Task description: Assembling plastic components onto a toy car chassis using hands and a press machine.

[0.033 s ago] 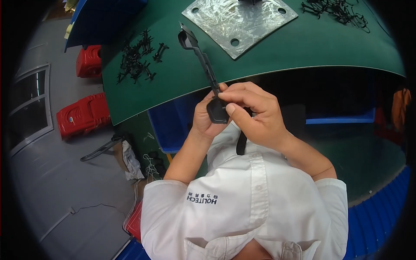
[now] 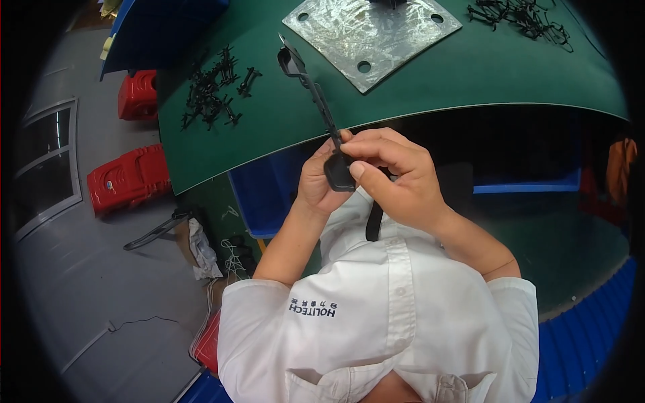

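Note:
Both hands hold one long black plastic part in front of my chest, by the table's near edge. Its far end carries a curved, cup-like piece, and its near end widens into a flat paddle shape. My left hand is closed around the near end from behind, its fingers partly hidden by the part. My right hand pinches the same end from the right, thumb beside the paddle and fingers at the narrow neck. Whether a smaller piece sits between the right fingertips cannot be made out.
On the green table lie a pile of small black plastic pieces at left and a heap of thin black clips at far right. A metal plate with holes lies between them. Red stools stand left of the table.
The black part has turned very slightly, its wide near end a touch further right. Both hands keep their hold.

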`<move>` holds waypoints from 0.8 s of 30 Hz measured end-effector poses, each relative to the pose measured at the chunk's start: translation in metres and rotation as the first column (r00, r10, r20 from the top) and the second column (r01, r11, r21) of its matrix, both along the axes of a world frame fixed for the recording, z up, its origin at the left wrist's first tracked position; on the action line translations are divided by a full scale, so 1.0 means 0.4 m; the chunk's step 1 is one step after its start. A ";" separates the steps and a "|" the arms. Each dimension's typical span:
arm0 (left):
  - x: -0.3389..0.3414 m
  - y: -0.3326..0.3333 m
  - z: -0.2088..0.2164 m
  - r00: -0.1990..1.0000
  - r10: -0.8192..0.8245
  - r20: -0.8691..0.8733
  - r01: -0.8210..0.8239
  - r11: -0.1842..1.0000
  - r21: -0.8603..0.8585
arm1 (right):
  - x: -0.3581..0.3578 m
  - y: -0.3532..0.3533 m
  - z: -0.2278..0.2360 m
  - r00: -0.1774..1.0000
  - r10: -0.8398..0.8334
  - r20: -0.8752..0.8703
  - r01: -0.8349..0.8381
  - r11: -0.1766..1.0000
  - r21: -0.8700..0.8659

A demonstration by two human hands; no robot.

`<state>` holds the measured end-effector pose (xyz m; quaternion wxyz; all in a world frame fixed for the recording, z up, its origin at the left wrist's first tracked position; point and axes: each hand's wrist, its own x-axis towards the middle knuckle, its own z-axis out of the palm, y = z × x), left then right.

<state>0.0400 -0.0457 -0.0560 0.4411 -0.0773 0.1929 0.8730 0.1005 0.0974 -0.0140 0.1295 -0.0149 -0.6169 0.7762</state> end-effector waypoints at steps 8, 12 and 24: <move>-0.011 0.014 0.048 0.964 -0.038 -0.265 -0.046 0.952 -0.304 | 0.004 0.028 -0.014 0.943 0.170 0.287 -0.019 0.886 -0.464; -0.009 0.032 0.087 0.960 -0.038 -0.279 -0.089 0.900 -0.427 | 0.005 0.044 -0.037 0.906 0.303 0.296 -0.027 0.738 -0.674; 0.016 0.055 0.106 0.865 -0.102 -0.492 -0.261 0.746 -0.613 | 0.015 0.073 -0.093 0.887 0.363 0.286 -0.049 0.689 -0.723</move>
